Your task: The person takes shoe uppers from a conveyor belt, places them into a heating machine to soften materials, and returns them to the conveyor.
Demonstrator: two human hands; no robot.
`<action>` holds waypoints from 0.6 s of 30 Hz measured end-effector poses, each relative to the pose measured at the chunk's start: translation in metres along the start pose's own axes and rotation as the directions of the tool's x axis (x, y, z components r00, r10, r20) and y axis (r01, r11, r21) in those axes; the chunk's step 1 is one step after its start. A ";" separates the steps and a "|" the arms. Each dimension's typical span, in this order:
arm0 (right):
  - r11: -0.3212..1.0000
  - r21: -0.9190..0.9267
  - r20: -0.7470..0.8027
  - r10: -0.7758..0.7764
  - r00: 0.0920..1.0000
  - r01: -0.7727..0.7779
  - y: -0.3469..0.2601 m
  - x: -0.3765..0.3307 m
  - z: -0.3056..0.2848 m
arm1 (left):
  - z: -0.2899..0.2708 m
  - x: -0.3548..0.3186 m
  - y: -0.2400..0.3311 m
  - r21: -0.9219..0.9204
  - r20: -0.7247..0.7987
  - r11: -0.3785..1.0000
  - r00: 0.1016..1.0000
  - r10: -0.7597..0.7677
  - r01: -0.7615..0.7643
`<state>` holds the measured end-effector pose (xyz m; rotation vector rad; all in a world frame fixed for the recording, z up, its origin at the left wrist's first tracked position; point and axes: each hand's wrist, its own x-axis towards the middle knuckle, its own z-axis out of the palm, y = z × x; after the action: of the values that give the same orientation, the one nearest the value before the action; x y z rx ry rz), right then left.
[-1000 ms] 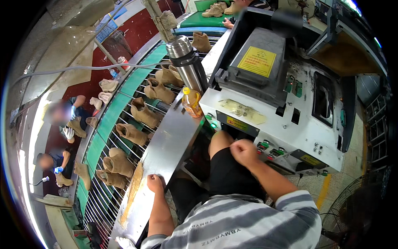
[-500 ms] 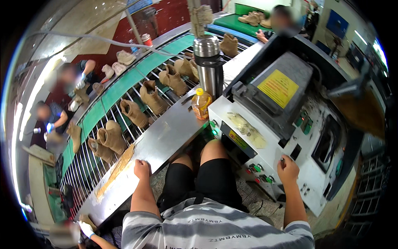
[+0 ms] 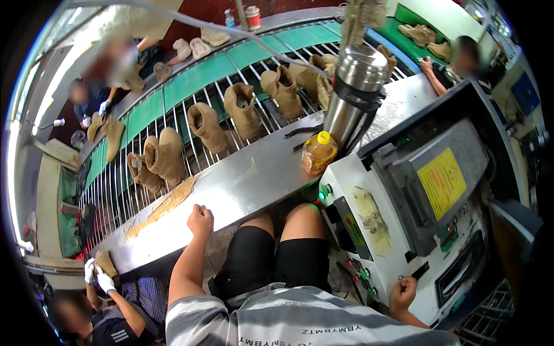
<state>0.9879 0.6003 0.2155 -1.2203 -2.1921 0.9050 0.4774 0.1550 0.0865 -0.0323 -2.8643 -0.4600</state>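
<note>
My left hand (image 3: 200, 221) is closed in a fist at the near edge of the steel ledge (image 3: 242, 179); its palm is hidden. At the right, my right hand (image 3: 403, 295) is closed over the white top of a machine (image 3: 346, 179). A small shiny metal bit shows by its thumb, too small to name. Beyond the ledge, several tan boots (image 3: 242, 111) stand on a rack of metal bars. On the ledge, a bottle of orange drink (image 3: 319, 153) stands beside a steel thermos (image 3: 355, 86).
The machine carries a grey hood (image 3: 404, 190) with a yellow label. Green and red buttons (image 3: 360, 273) sit on its front. A green belt strip (image 3: 173, 102) runs behind the rack. A co-worker in white gloves (image 3: 105, 281) handles a tan boot at lower left; other people work beyond.
The view has turned, so rack and machine appear shifted. My right hand now appears lower in the picture, still closed. My left hand stays closed at the ledge. The lower-left co-worker shows more fully.
</note>
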 end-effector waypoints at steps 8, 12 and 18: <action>0.996 -0.061 0.062 0.076 0.995 -0.072 0.010 -0.006 0.001 | -0.002 0.001 0.005 -0.036 0.018 0.999 0.999 -0.035 0.036; 0.985 -0.159 0.063 -0.058 0.996 0.067 -0.007 0.000 0.004 | -0.001 -0.002 -0.005 -0.034 0.038 0.999 0.999 -0.034 0.036; 0.971 -0.180 -0.009 -0.162 0.987 0.158 -0.013 0.002 0.009 | -0.009 0.001 -0.002 -0.093 0.056 0.993 0.997 -0.060 0.065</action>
<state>0.9738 0.5944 0.2188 -1.1068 -2.3545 0.6372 0.4785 0.1499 0.0944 0.0298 -2.8996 -0.6167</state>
